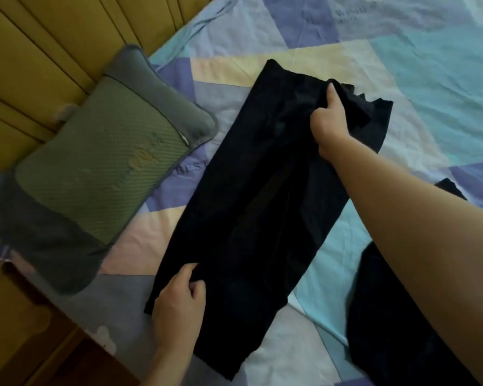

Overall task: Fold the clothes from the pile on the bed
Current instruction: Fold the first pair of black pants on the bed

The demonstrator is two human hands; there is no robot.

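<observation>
While both hands' fingers (191, 270) pinch it, the garment (262, 196) (black) lies between — flat.

Left hand (177, 305) low and near, fingers curled, pinching fabric at the near end. Right hand (328, 122) reached far forward, arm extended, thumb up, gripping fabric.

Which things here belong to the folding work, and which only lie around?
Belong to the job:
- black garment, spread on the bed
- left hand, gripping its near end
- right hand, gripping its far end
- second dark garment, lying at the right, untouched

Just lying about:
- green and grey pillow
- patchwork bedsheet
- yellow headboard
</observation>
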